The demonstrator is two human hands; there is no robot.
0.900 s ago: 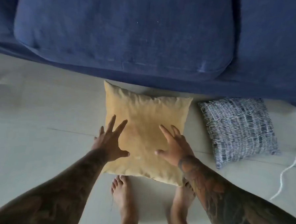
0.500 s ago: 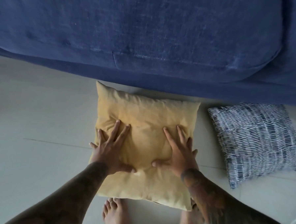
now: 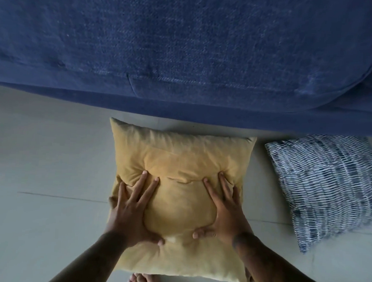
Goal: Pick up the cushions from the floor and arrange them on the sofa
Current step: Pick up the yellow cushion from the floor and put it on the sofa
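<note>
With both hands, left (image 3: 129, 211) and right (image 3: 224, 214), spread wide on the yellow cushion (image 3: 180, 153) lying on the floor (image 3: 46, 159) before the sofa (image 3: 186, 43), we judged gripping its side edges best.

The yellow cushion (image 3: 179, 162) is lying flat on the floor (image 3: 46, 166) just in front of the blue sofa (image 3: 186, 43), its square cover bunching into creases across the middle (the stuffing is bulging there). The blue-and-white patterned cushion (image 3: 329, 187) is lying flat to its right, turned at an angle, one corner sitting near the sofa's front edge.
</note>
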